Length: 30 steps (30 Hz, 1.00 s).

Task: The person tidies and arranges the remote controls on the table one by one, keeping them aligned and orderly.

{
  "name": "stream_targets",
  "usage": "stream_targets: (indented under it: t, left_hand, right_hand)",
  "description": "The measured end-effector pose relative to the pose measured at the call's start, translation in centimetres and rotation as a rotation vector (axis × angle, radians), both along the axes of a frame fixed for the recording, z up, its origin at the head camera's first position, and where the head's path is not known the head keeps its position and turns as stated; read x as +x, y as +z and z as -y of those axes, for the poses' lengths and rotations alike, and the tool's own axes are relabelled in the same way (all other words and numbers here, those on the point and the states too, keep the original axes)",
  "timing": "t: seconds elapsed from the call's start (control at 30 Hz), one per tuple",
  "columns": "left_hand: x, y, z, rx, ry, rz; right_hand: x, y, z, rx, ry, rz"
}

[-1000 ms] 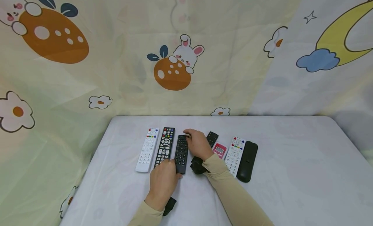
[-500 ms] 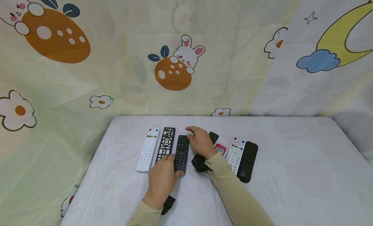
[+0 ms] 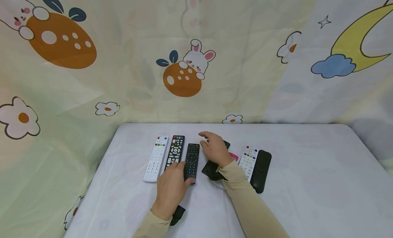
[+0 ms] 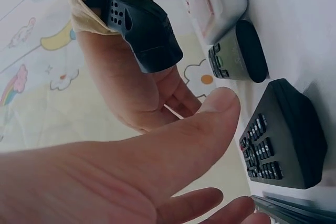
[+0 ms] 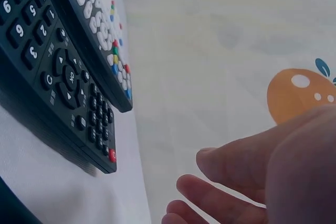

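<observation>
In the head view, my left hand [image 3: 172, 187] is at the near end of a slim black remote control [image 3: 191, 159] lying on the table. The left wrist view shows the left thumb [image 4: 220, 106] and fingers spread apart, with the black remote just beyond them. My right hand [image 3: 216, 149] is to the right of that remote's far end, thumb and fingers apart and holding nothing. Close on the left lies a black remote with white buttons [image 3: 175, 150], its near end hidden by the left hand. A white remote [image 3: 156, 159] is the leftmost in the row.
Right of the right hand are a white remote [image 3: 249, 159] and a plain black remote-shaped object [image 3: 261, 171]. A pink device [image 3: 234, 156] and another black remote [image 3: 227, 144] are mostly covered by the right hand. A printed cloth [image 3: 138, 77] hangs behind the white-covered table [image 3: 322, 176].
My right hand has drawn off to the right from the slim black remote's far end, covering more of the pink device. My left hand has loosened slightly at the near end. The remotes stay put.
</observation>
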<state>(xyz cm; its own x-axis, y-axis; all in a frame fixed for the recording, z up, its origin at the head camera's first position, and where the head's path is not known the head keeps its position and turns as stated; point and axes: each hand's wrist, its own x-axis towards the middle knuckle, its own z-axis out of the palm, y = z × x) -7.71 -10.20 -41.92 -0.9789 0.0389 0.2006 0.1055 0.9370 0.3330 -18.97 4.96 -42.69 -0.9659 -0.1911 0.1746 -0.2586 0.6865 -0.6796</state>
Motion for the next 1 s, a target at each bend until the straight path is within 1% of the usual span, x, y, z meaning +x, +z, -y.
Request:
stream_targets:
  t: [0.13,0.27,0.33,0.5,0.57,0.67,0.77,0.9,1.0]
  left_hand:
    - [-0.2,0.3,-0.2,0.009,-0.013,-0.012]
    - [-0.4,0.4,-0.4,0.021,-0.022,-0.022]
    - [-0.5,0.5,-0.6,0.023,-0.023,-0.017]
    - [-0.8,0.6,-1.0,0.013,-0.031,-0.008]
    - [-0.9,0.6,-1.2,0.01,-0.048,-0.007]
    - [-1.2,0.7,-1.4,0.022,-0.088,-0.002]
    - [-1.6,0.7,-1.5,0.042,-0.125,0.001]
    - [-2.1,0.7,-1.8,0.064,-0.135,0.004]
    - [-2.4,0.8,-2.1,0.075,-0.137,0.026]
  right_hand:
    - [0.0,0.2,-0.5,-0.004,0.002,0.0]
    - [0.3,0.5,-1.0,-0.009,0.003,0.04]
    - [0.4,0.8,-1.3,-0.009,0.003,0.046]
    - [0.7,1.1,-2.1,-0.001,0.004,0.034]
    - [0.7,1.1,-2.4,-0.004,0.001,0.043]
    - [0.9,1.0,-2.9,-0.014,-0.013,0.056]
    - [1.0,1.0,-3.5,-0.019,-0.033,0.044]
    - [0.9,0.8,-4.1,-0.017,-0.047,0.024]
    - [0.9,0.7,-4.5,-0.01,-0.052,0.03]
